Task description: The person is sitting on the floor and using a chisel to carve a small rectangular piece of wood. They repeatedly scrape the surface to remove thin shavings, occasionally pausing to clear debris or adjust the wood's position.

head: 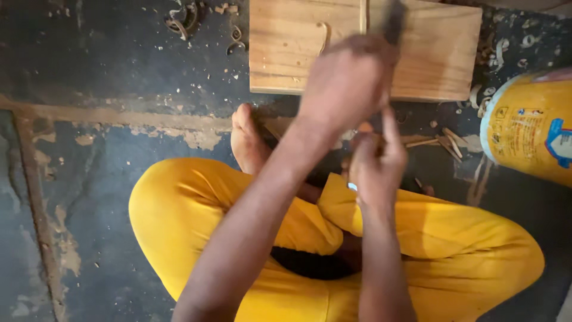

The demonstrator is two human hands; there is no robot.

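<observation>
You sit cross-legged on a dark floor, worn through in pale sandy patches and strewn with wood chips and curled shavings. Your yellow trousers fill the lower half of the view, and one bare foot pokes out just below the plank. A pale wooden plank lies flat on the floor ahead of your knees, reaching almost to the top edge.

Your left arm stretches forward across your lap; the left hand is raised over the plank, fingers curled tight round a dark tool handle that sticks up past the knuckles. It is blurred, so the tool's head cannot be made out. Your right hand sits lower, near your shin, fingers folded round something small, index finger pointing up; what it pinches is too hidden to tell. A few thin wood sticks lie on the floor just beside it.

At the right edge stands a yellow bucket, round-sided, bearing a blue and white label.
</observation>
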